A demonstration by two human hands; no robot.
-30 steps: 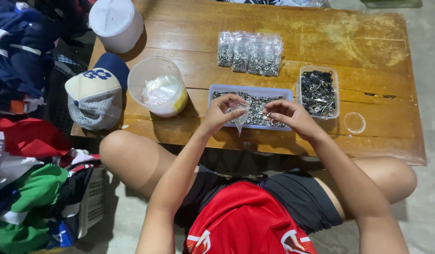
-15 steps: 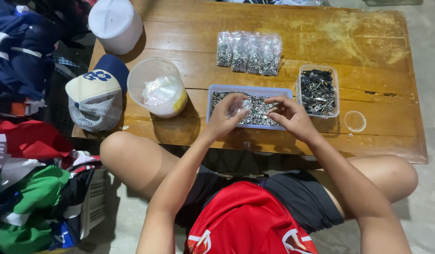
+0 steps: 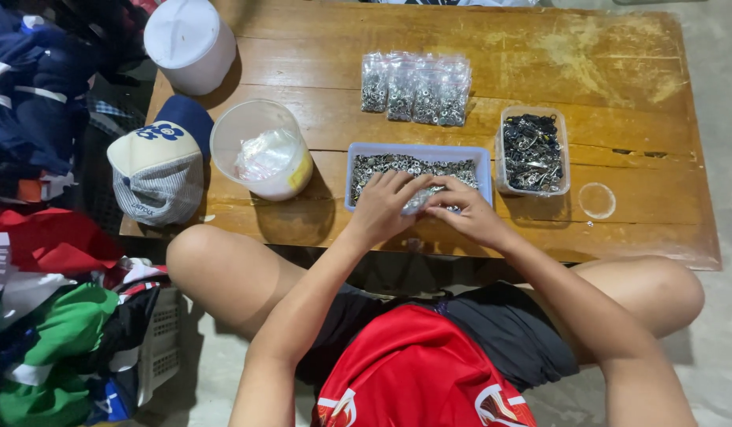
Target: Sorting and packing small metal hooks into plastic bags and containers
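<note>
We're mid-fill, by the look of it: both hands meet over the near edge of the blue tray (image 3: 358, 170) of small silver metal bits, pinching a little clear bag (image 3: 419, 202) between them. Left hand (image 3: 385, 207) has its fingers curled round the bag's left side, right hand (image 3: 467, 212) grips the other side with fingertips bent in; whether the bag mouth is open we can't tell, it's mostly hidden under the fingers. Next move likely calls for holding the mouth steady with one hand while the other feeds bits in, tray just beyond the fingertips so reach is short. Past the tray, well beyond the fingers, a row of filled bags (image 3: 417, 88). Right of the right hand, a clear tub of darker metal parts (image 3: 532, 150) and a small clear lid (image 3: 597, 200). Left of the left hand, a round tub with plastic inside (image 3: 259, 150), a cap (image 3: 160, 166), a white bucket (image 3: 190, 39). Surface is a low worn wooden table (image 3: 603, 71), cracked near the right edge; concrete floor, we sit cross-legged, clothes heap (image 3: 49, 316) to our left
</note>
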